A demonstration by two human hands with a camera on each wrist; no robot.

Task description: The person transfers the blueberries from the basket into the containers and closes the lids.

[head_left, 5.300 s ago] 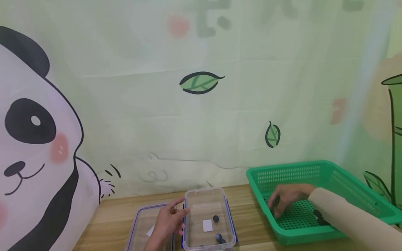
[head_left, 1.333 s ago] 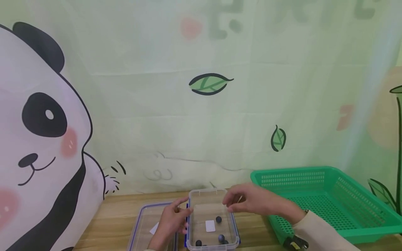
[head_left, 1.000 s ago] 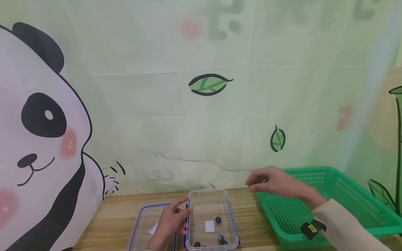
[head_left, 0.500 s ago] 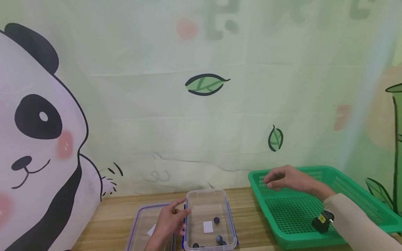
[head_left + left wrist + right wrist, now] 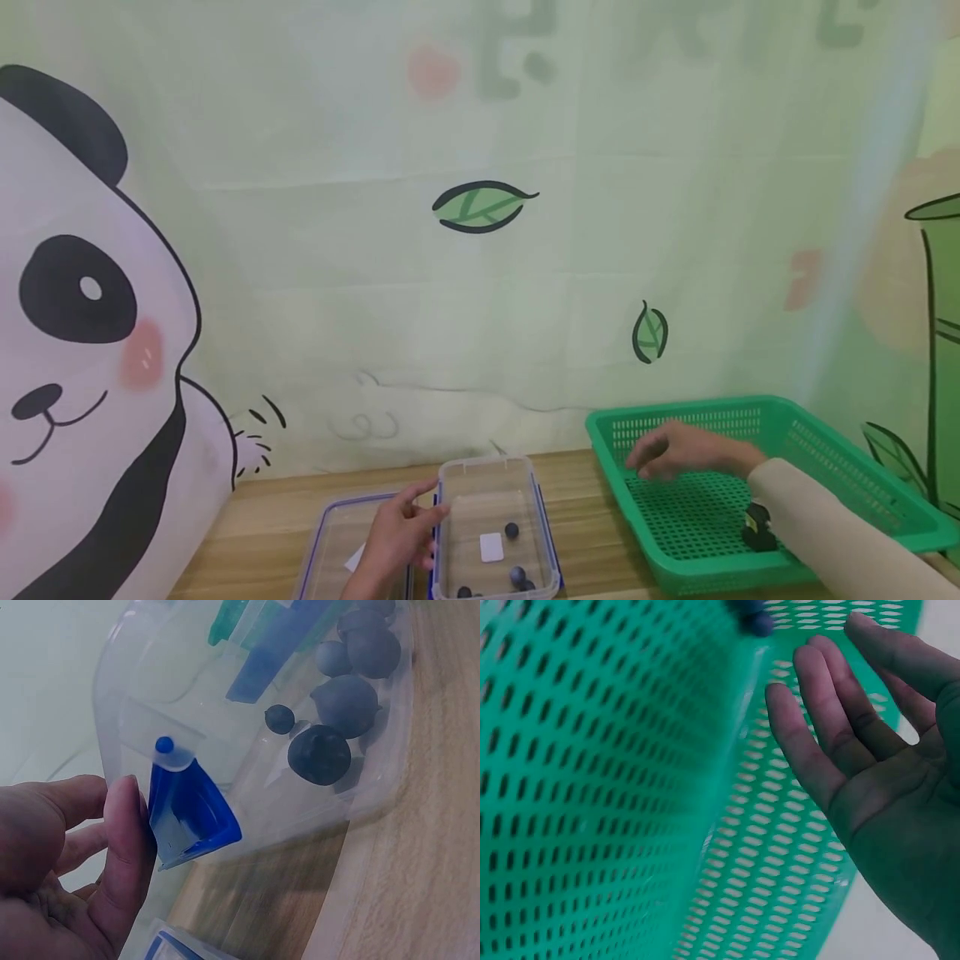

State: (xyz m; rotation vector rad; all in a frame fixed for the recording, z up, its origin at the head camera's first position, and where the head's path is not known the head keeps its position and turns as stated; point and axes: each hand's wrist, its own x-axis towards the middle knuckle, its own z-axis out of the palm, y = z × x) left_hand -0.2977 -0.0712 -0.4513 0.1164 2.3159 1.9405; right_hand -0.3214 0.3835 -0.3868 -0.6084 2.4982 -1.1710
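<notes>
A clear plastic storage box with blue latches stands on the table, with several blueberries inside, mostly at its near end. My left hand holds the box's left rim, its fingers beside a blue latch that hangs down. My right hand is over the left part of the green basket, nothing in its fingers, which are spread and slightly bent. In the right wrist view, blueberries lie in the basket's corner beyond the fingertips; the hand hides them in the head view.
A clear lid-like piece with a blue edge lies left of the box, partly behind the left forearm. A white square label shows at the box's bottom. Behind the table hangs a panda-printed cloth.
The right hand has gone from over the box back to the right and down into the basket. A dark blueberry has appeared at the box's near left. The left hand stays on the rim.
</notes>
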